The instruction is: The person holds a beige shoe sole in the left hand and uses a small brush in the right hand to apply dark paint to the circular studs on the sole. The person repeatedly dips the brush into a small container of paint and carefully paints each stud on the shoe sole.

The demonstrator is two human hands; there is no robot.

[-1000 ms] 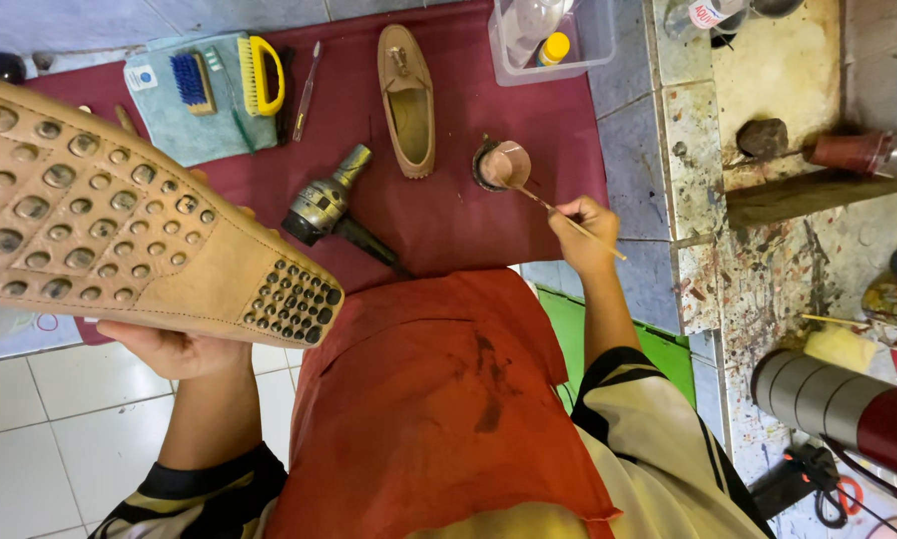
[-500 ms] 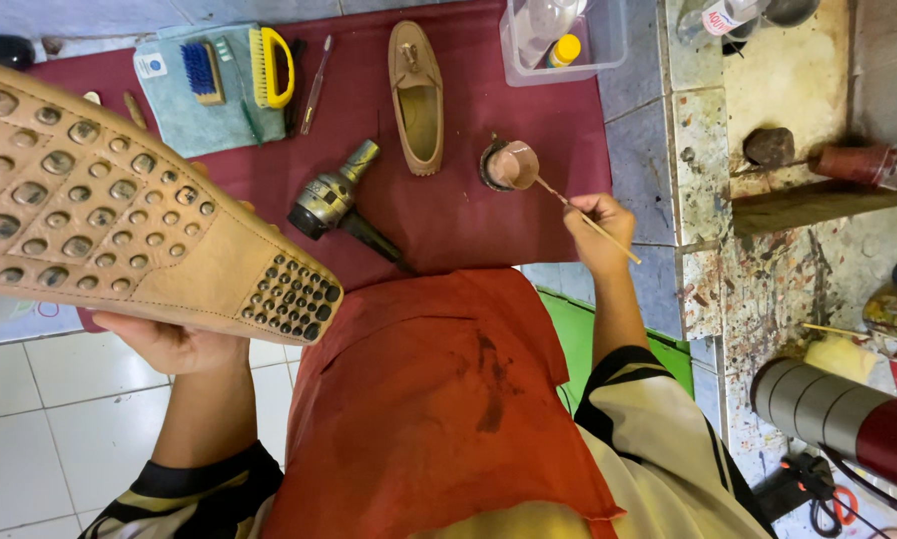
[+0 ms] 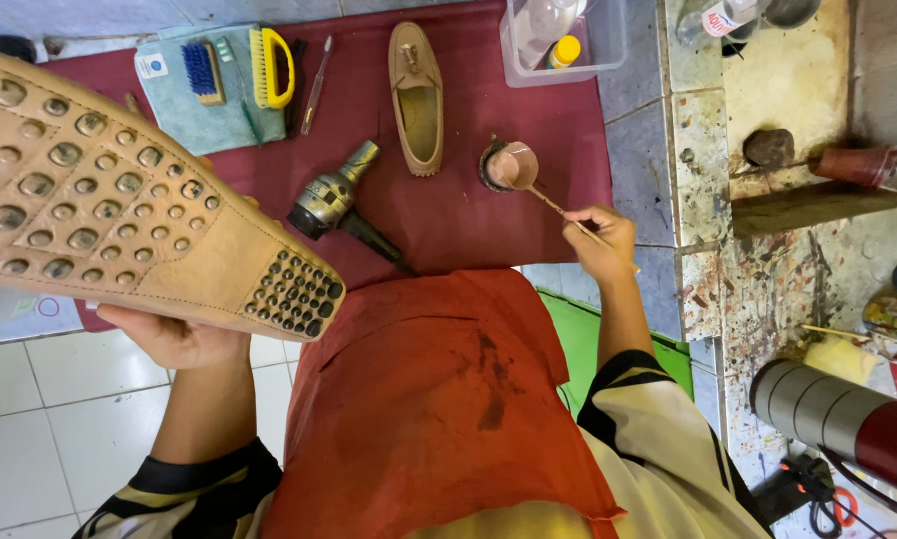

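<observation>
The left hand point(image 3: 174, 334) gripped a tan leather loafer point(image 3: 119, 215) from beneath, sole turned up toward the camera, so that its rubber nubs showed: rounded beige studs over most of the sole and a tight patch of darker ones at the heel. The right hand point(image 3: 600, 240) was closed around a thin wooden stick point(image 3: 553, 203), whose far end reached into a small round pot point(image 3: 508, 165) of pinkish-brown paste standing on the maroon cloth point(image 3: 448, 215) that covered the counter. Just left of the pot lay the matching loafer point(image 3: 415, 95), upright, with a tassel at its vamp. Nearer the person sat a metal tool with a ribbed cylindrical head point(image 3: 333, 200) (its kind was hard to tell). On a pale blue towel point(image 3: 184, 110) rested a blue-bristled brush point(image 3: 201, 72) and a yellow-handled brush point(image 3: 269, 65). A stained red apron point(image 3: 438, 399) covered the lap.
</observation>
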